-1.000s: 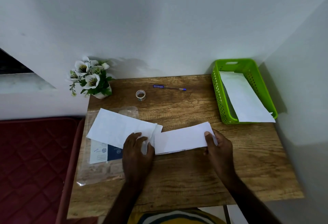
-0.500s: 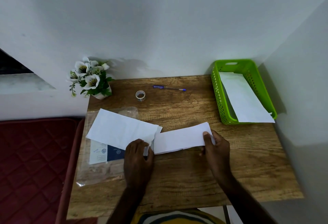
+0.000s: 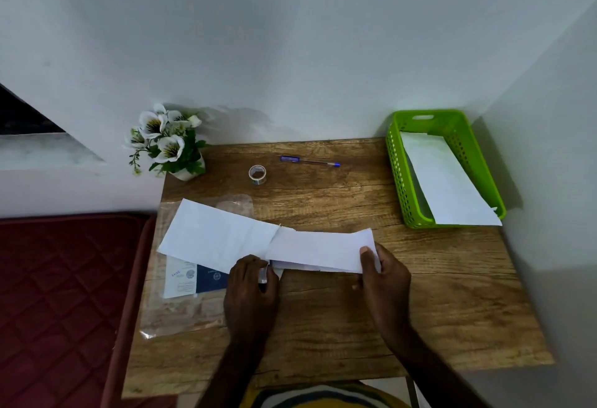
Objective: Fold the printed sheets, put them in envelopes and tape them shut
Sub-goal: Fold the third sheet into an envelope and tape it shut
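While the white envelope (image 3: 215, 236) lies flat at the table's (image 3: 452, 294) left, the left hand (image 3: 250, 291) pinches the left end of the folded sheet (image 3: 318, 248) with curled fingers, and the right hand (image 3: 384, 278) grips its right end, thumb on top.

Small print and round logos mark the blue-and-white packet (image 3: 197, 277) under the sheets, too blurred to read.
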The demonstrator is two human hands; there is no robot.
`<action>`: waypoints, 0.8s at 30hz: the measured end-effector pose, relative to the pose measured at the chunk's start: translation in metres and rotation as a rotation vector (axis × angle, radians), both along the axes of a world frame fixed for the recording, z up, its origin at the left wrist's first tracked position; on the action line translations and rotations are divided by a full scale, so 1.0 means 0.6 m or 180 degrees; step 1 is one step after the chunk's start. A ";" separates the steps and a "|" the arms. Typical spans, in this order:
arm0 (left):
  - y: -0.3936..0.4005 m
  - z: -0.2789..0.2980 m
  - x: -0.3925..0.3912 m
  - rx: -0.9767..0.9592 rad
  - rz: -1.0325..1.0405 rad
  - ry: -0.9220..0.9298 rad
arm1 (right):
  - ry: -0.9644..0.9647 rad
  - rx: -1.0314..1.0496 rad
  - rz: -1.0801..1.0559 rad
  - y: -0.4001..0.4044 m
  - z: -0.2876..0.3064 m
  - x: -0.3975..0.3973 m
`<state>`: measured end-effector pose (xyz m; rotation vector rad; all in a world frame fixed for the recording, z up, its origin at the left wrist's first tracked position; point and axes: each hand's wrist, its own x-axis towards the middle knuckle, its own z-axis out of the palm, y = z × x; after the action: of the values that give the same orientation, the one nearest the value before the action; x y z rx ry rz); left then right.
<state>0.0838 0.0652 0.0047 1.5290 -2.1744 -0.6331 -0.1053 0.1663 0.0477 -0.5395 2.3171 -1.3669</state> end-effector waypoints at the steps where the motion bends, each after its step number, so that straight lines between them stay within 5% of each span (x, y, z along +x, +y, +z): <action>1: -0.001 0.000 -0.001 -0.0019 0.0006 0.0010 | 0.0009 -0.0023 -0.0009 0.005 0.001 0.005; 24: 0.007 -0.005 -0.021 -0.0524 -0.0148 -0.0182 | -0.0657 -0.0050 0.0174 -0.035 -0.019 0.053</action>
<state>0.0709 0.0694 0.0018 1.4311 -2.2492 -0.4174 -0.0733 0.1456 0.0363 -0.4407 2.1134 -1.3490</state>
